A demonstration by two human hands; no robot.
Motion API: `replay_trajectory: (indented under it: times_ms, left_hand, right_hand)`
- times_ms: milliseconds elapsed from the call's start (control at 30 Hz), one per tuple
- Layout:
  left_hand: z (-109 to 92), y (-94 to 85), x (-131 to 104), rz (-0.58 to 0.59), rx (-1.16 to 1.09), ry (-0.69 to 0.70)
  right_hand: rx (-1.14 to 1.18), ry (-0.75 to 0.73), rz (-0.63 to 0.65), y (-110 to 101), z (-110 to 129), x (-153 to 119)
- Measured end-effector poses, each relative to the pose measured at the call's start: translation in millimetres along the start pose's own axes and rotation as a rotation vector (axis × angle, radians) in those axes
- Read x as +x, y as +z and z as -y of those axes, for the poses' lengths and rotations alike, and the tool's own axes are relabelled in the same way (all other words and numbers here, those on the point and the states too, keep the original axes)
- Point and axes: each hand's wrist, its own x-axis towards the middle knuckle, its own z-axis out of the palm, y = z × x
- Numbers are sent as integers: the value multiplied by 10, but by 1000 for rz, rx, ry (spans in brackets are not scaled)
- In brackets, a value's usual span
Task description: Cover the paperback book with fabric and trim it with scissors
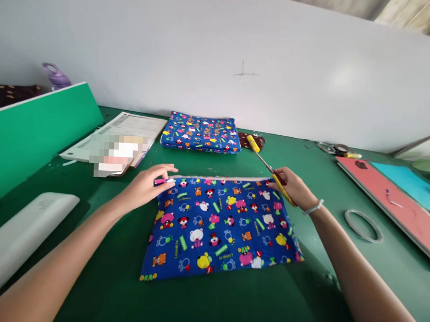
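A blue cartoon-print fabric piece (218, 228) lies spread flat in front of me, with a pale strip along its far edge. My left hand (151, 184) pinches its far left corner; a small purple item with a white tip shows at those fingers, its kind unclear. At the far right corner, my right hand (289, 186) has its fingertips on the fabric and also grips yellow-handled thread snips (282, 187). Their metal blades point away to the left, towards a yellow cylinder (253, 143); whether the two are joined I cannot tell.
Behind lies a folded stack of the same print (202, 133). Papers (145, 123), a green divider (46, 138) and a long white case (23, 242) are on the left. To the right are a clear ring (363, 226) and coloured boards (386, 201). A white wall rises behind.
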Motion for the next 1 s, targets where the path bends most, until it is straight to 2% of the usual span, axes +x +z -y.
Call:
replay_trajectory:
  times_ms: [100, 200, 333, 400, 467, 600, 767, 900, 1000]
  left_hand:
    - [29, 55, 27, 46, -76, -108]
    - [83, 57, 40, 60, -97, -148]
    - [98, 25, 31, 72, -47, -157]
    - [34, 37, 35, 70, 19, -132]
    - [-101, 92, 74, 49, 138, -45]
    - [-532, 370, 337, 65, 380, 168]
    - [-1018, 951, 886, 186, 356, 244]
    - [-1198, 1313, 1113, 203, 327, 240]
    - [-1222, 1416, 1106, 186, 308, 247]
  right_hand:
    - [-22, 11, -56, 139, -52, 56]
    - [-74, 32, -149, 280, -61, 44]
    - [-93, 38, -223, 370, -33, -23]
    - [-56, 26, -250, 381, -23, -49]
    - [1, 22, -267, 376, -19, -64]
    - [77, 38, -256, 312, 2, -70]
    - [193, 39, -201, 106, 84, -140]
    - [362, 111, 22, -112, 136, -363]
    - [264, 131, 135, -223, 75, -576]
